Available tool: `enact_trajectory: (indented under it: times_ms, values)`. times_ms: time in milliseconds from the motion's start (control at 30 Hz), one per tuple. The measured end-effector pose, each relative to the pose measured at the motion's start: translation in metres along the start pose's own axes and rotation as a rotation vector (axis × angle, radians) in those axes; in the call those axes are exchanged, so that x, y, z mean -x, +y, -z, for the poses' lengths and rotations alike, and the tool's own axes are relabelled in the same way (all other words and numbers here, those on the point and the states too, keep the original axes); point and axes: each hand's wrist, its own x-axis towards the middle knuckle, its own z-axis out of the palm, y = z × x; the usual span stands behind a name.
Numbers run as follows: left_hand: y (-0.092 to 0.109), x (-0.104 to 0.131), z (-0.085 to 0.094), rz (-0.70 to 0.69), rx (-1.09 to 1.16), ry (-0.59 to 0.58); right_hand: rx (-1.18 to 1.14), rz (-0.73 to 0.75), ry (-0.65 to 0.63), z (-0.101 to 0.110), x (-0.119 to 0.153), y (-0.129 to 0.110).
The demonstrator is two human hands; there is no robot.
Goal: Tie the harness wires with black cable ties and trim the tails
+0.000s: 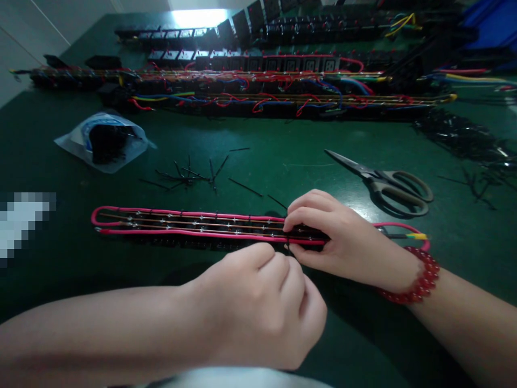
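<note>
A dark-green, smooth-topped table [283, 141] carries a long black strip edged with pink-red wire [210, 225], thin black ties [245, 187], grey-handled metal scissors [367, 173], a translucent plastic bag [76, 142], and, farther back, long black wired strips [258, 109].

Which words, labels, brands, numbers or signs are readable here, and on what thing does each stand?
No text can be read.
Plastic bag: blue patch, too blurred to tell whether it is print.
Scissors: no readable mark.
Black sockets: any marks are too small to read.

I'm looking into an electrical workshop: wired socket strips [258, 75] span the frame's top, scissors [369, 175] lie right of centre.
</note>
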Motion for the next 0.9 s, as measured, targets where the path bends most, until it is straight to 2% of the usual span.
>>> enact_trajectory:
  times_ms: [133, 300, 633, 900]
  values:
    - [-0.003, -0.002, 0.002, 0.07, -0.013, 0.0, -0.013, -0.019, -0.018, 0.0, 0.0, -0.001]
    - [-0.005, -0.003, -0.003, 0.079, -0.006, 0.014, -0.065, -0.016, -0.023, 0.002, 0.0, 0.0]
    - [-0.008, -0.002, -0.012, 0.094, -0.031, -0.033, -0.005, -0.189, -0.06, 0.001, 0.0, -0.005]
    - [-0.008, -0.002, -0.012, 0.078, -0.045, -0.007, 0.033, -0.188, -0.069, 0.0, -0.001, -0.004]
